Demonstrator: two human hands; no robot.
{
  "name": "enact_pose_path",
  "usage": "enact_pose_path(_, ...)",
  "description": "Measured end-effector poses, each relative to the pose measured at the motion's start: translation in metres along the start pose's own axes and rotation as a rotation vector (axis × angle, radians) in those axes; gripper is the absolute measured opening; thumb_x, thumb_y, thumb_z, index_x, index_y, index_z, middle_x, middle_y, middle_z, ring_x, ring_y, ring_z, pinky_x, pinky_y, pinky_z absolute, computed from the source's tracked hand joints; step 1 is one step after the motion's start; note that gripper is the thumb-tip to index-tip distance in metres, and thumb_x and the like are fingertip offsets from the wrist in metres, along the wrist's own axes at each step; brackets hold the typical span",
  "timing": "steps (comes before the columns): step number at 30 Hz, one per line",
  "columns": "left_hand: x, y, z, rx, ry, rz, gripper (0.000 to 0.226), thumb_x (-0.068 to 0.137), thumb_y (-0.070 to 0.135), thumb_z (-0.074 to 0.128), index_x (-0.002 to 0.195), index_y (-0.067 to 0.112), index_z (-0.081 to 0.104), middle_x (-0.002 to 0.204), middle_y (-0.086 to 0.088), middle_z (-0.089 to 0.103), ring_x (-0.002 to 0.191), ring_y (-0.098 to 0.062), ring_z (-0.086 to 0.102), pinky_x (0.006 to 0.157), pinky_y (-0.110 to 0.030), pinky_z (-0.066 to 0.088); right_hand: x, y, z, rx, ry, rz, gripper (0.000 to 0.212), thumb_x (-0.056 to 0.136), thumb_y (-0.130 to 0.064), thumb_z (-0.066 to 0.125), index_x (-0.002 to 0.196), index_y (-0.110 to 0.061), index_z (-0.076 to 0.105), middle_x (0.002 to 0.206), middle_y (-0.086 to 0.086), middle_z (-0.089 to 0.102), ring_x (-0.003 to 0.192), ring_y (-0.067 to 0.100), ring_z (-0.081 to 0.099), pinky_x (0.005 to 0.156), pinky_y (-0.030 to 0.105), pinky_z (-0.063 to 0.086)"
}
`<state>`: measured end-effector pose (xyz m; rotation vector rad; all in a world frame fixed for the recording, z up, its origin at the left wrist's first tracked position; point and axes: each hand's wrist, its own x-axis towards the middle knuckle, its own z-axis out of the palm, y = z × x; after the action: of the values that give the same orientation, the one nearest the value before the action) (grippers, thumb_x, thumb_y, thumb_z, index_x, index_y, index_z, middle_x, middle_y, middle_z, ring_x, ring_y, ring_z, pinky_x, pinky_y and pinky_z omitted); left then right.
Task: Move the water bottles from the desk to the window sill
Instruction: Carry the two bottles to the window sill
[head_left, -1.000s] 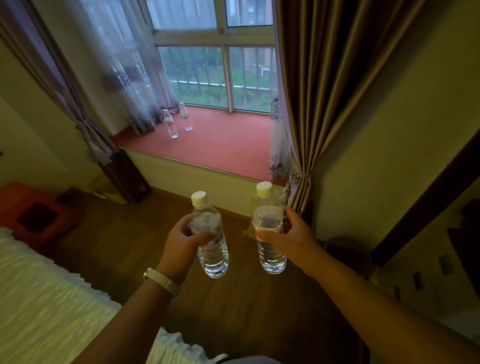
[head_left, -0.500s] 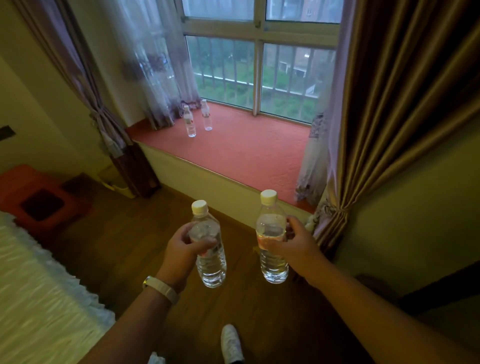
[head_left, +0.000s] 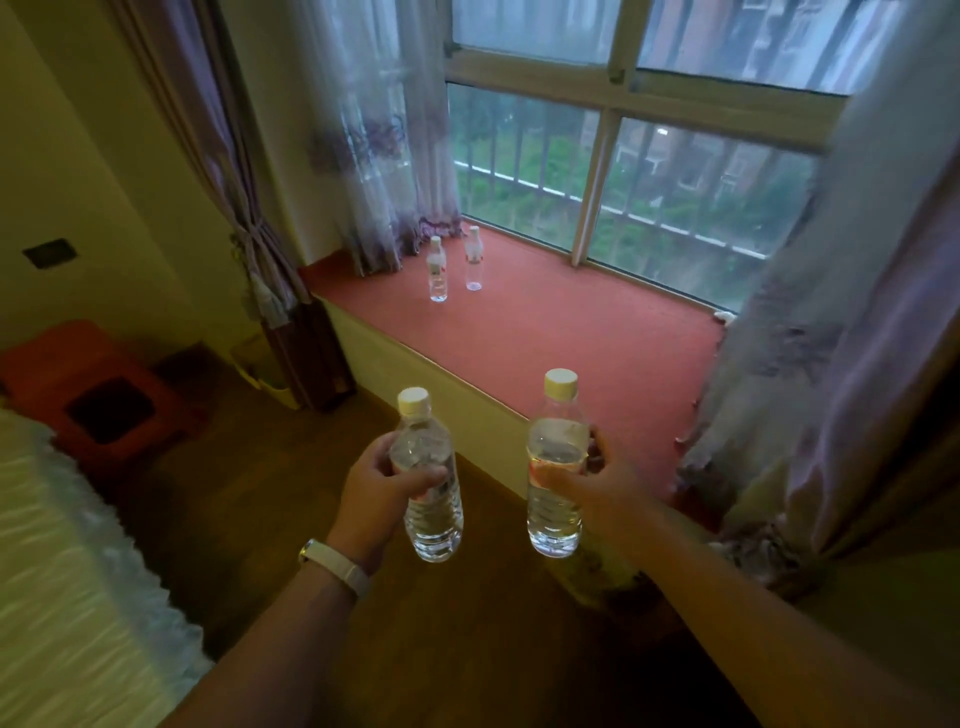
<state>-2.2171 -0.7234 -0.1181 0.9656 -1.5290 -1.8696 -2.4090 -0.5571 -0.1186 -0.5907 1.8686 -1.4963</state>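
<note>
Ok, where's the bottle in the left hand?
Head view, lower middle: the left hand grips the left bottle over the wooden floor, short of the red window sill, beside the right bottle.

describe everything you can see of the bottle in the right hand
The bottle is clear, ribbed plastic with a pale ribbed screw cap, closed. Clear liquid fills most of it, and a trace of red label shows at mid-height. It is upright, close to vertical. The right hand grips it around the middle, thumb across the front and fingers behind. Nothing else touches it. It hangs in the air above the wooden floor, just short of the near edge of the red window sill.
</note>
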Motion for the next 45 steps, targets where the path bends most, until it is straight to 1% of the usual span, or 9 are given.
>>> enact_pose_path(7,0.057,0.014,-0.036,0.012,0.131,-0.021,0.059,0.057,0.017,0.081,0.114,0.022,0.065,0.107,0.0,0.073,0.097,-0.02,0.07,0.072,-0.03,0.053,0.079,-0.025,0.038,0.01,-0.095,-0.058,0.05,0.072,-0.018,0.087,0.114,-0.024,0.06,0.099,-0.002,0.068,0.077,-0.001,0.067,0.062,0.018,0.052)
enact_pose_path(11,0.107,0.017,-0.045,0.023,0.207,-0.022,0.06,0.057,0.015,0.085,0.113,0.02,0.067,0.109,-0.004,0.072,0.099,-0.024,0.069,0.074,-0.036,0.054,0.138,-0.03,0.053,0.009,-0.13,-0.072,0.055,0.056,-0.032,0.085,0.106,-0.028,0.062,0.098,0.002,0.068,0.085,0.013,0.067,0.067,0.025,0.054)
enact_pose_path(17,0.208,0.025,-0.031,0.019,0.269,-0.027,0.049,0.071,-0.001,0.079,0.114,0.018,0.065,0.109,-0.008,0.072,0.1,-0.025,0.068,0.075,-0.035,0.052,0.241,-0.042,0.059,0.015,-0.192,-0.069,0.058,0.057,-0.029,0.082,0.111,-0.023,0.061,0.099,0.004,0.069,0.08,0.009,0.066,0.064,0.021,0.053)
enact_pose_path(24,0.318,0.053,0.01,0.035,0.237,-0.014,0.051,0.066,0.005,0.083,0.111,0.021,0.067,0.107,-0.004,0.074,0.1,-0.023,0.069,0.079,-0.037,0.054,0.35,-0.057,0.042,0.052,-0.191,-0.015,0.048,0.069,-0.008,0.086,0.108,-0.022,0.061,0.095,0.005,0.068,0.078,0.008,0.07,0.066,0.028,0.056)
enact_pose_path(27,0.354,0.063,0.023,0.04,0.218,0.003,0.05,0.07,0.0,0.08,0.114,0.02,0.066,0.109,-0.007,0.073,0.101,-0.024,0.069,0.082,-0.038,0.055,0.378,-0.07,0.034,0.051,-0.187,-0.036,0.045,0.072,-0.006,0.084,0.108,-0.019,0.06,0.09,0.0,0.067,0.068,-0.001,0.067,0.059,0.018,0.053)
enact_pose_path(31,0.396,0.076,0.036,0.075,0.177,0.016,0.051,0.068,0.004,0.081,0.114,0.019,0.067,0.109,-0.009,0.073,0.103,-0.027,0.068,0.087,-0.042,0.056,0.407,-0.08,0.022,0.078,-0.162,-0.05,0.043,0.073,-0.004,0.083,0.106,-0.02,0.06,0.091,0.002,0.065,0.069,0.003,0.066,0.059,0.018,0.052)
enact_pose_path(36,0.445,0.083,0.051,0.099,0.122,0.024,0.052,0.071,0.0,0.08,0.118,0.014,0.064,0.11,-0.008,0.072,0.102,-0.024,0.069,0.084,-0.037,0.055,0.444,-0.08,0.01,0.1,-0.082,-0.035,0.046,0.072,-0.006,0.084,0.105,-0.028,0.06,0.093,0.0,0.064,0.079,0.01,0.065,0.067,0.025,0.053)
enact_pose_path(41,0.5,0.082,0.059,0.119,0.045,0.005,0.051,0.071,0.001,0.08,0.118,0.011,0.061,0.11,-0.01,0.071,0.097,-0.022,0.07,0.071,-0.026,0.056,0.482,-0.071,0.006,0.128,0.003,-0.009,0.048,0.071,-0.005,0.085,0.11,-0.022,0.063,0.094,0.002,0.072,0.078,0.006,0.07,0.066,0.021,0.054)
enact_pose_path(45,0.557,0.078,0.06,0.13,-0.032,-0.011,0.052,0.072,-0.003,0.079,0.119,0.011,0.059,0.107,-0.009,0.071,0.091,-0.017,0.071,0.066,-0.021,0.056,0.517,-0.067,0.009,0.13,0.097,0.012,0.048,0.071,-0.005,0.086,0.111,-0.02,0.064,0.098,0.004,0.073,0.085,0.011,0.07,0.075,0.027,0.057)
